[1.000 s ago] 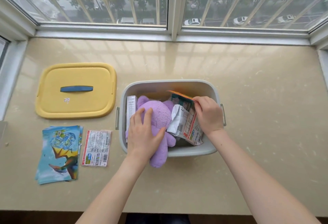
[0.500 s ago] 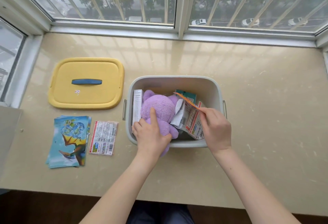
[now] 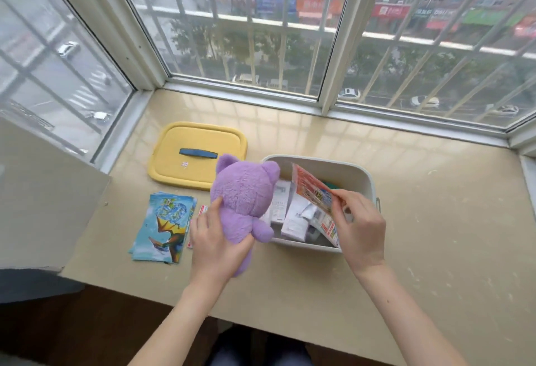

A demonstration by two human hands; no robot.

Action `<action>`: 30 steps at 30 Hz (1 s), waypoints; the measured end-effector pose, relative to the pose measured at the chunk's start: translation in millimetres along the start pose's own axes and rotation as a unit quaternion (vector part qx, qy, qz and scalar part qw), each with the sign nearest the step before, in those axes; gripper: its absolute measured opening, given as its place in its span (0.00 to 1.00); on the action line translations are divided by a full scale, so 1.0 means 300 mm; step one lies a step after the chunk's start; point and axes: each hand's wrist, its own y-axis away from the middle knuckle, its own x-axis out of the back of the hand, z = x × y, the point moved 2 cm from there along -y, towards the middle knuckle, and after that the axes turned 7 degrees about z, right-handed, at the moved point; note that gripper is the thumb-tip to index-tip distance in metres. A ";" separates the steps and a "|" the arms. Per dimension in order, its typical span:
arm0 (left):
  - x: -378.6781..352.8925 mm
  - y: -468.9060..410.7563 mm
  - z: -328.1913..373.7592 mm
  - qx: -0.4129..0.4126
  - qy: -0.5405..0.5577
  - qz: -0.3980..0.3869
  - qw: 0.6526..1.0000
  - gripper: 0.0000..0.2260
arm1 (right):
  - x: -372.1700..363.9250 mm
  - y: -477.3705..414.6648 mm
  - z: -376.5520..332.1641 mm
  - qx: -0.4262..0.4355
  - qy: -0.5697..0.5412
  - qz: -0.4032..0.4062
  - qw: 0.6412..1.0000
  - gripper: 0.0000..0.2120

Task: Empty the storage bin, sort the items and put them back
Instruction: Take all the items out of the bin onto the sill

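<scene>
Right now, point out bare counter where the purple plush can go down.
Widest bare counter: right of the bin. Also the strip between bin and window. Crowded: left of the bin, where lid, cards and small packet lie.

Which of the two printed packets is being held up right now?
The orange packet, pinched by the right hand over the grey bin. The red-and-white packet lies flat beside the blue cards, behind the left hand gripping the purple plush.
</scene>
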 end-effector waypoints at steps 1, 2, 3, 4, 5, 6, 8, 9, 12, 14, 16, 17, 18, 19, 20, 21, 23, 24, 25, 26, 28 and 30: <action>0.058 -0.004 -0.029 0.008 0.003 0.011 1.000 0.40 | 0.000 0.000 -0.046 0.000 -0.012 0.004 1.000 0.06; 0.112 -0.009 -0.064 0.019 0.007 0.020 1.000 0.40 | -0.005 0.004 -0.092 -0.002 -0.027 0.006 1.000 0.06; 0.162 -0.014 -0.102 0.032 0.013 0.026 0.999 0.40 | -0.015 0.012 -0.136 -0.007 -0.042 0.005 0.999 0.06; 0.208 -0.019 -0.141 0.044 0.017 0.030 0.998 0.40 | -0.029 0.025 -0.179 -0.010 -0.054 0.001 0.998 0.06; 0.247 -0.023 -0.186 0.049 0.018 0.034 0.998 0.40 | -0.047 0.040 -0.223 -0.011 -0.060 -0.005 0.998 0.06; 0.281 -0.031 -0.232 0.049 0.016 0.036 0.998 0.40 | -0.068 0.056 -0.265 -0.010 -0.064 -0.010 0.998 0.07; 0.339 -0.047 -0.326 0.043 0.012 0.036 0.998 0.39 | -0.120 0.092 -0.350 -0.012 -0.068 -0.015 0.997 0.07; 0.365 -0.056 -0.373 0.041 0.012 0.034 0.998 0.38 | -0.150 0.112 -0.393 -0.013 -0.067 -0.017 0.997 0.07; 0.440 -0.092 -0.530 0.034 0.010 0.016 0.999 0.38 | -0.251 0.193 -0.509 -0.014 -0.048 -0.028 0.998 0.07; 0.487 -0.118 -0.635 0.023 0.008 0.002 1.000 0.39 | -0.319 0.258 -0.574 -0.039 -0.029 -0.038 0.998 0.05; 0.526 -0.142 -0.725 0.014 0.003 -0.012 1.000 0.38 | -0.376 0.314 -0.625 -0.078 -0.020 -0.048 0.996 0.06; 0.539 -0.152 -0.765 0.008 -0.002 -0.019 1.000 0.38 | -0.403 0.339 -0.648 -0.093 -0.017 -0.055 0.994 0.07; 0.548 -0.162 -0.800 0.000 -0.009 -0.024 1.000 0.38 | -0.428 0.364 -0.668 -0.105 -0.009 -0.062 0.992 0.06; 0.552 -0.172 -0.831 -0.007 -0.016 -0.030 0.999 0.38 | -0.452 0.385 -0.684 -0.121 0.000 -0.069 0.990 0.06; 0.549 -0.181 -0.858 -0.011 -0.020 -0.037 0.999 0.38 | -0.476 0.405 -0.690 -0.144 0.005 -0.078 0.986 0.06; 0.542 -0.189 -0.881 -0.010 -0.022 -0.044 0.999 0.39 | -0.500 0.421 -0.692 -0.170 0.008 -0.092 0.981 0.05; 0.512 -0.201 -0.918 -0.004 -0.023 -0.057 0.998 0.39 | -0.551 0.443 -0.679 -0.216 0.006 -0.126 0.968 0.06; 0.490 -0.206 -0.935 0.000 -0.023 -0.064 0.998 0.39 | -0.580 0.450 -0.664 -0.235 0.005 -0.144 0.961 0.05; 0.463 -0.210 -0.950 0.004 -0.023 -0.069 0.997 0.40 | -0.609 0.455 -0.648 -0.250 0.004 -0.165 0.954 0.05; 0.433 -0.215 -0.965 0.009 -0.022 -0.074 0.997 0.40 | -0.642 0.460 -0.628 -0.261 0.002 -0.187 0.947 0.05; 0.360 -0.225 -0.991 0.017 -0.017 -0.079 0.997 0.40 | -0.713 0.457 -0.588 -0.269 0.000 -0.223 0.937 0.04; 0.271 -0.239 -1.020 0.014 -0.014 -0.078 0.997 0.40 | -0.804 0.453 -0.524 -0.283 -0.001 -0.247 0.927 0.04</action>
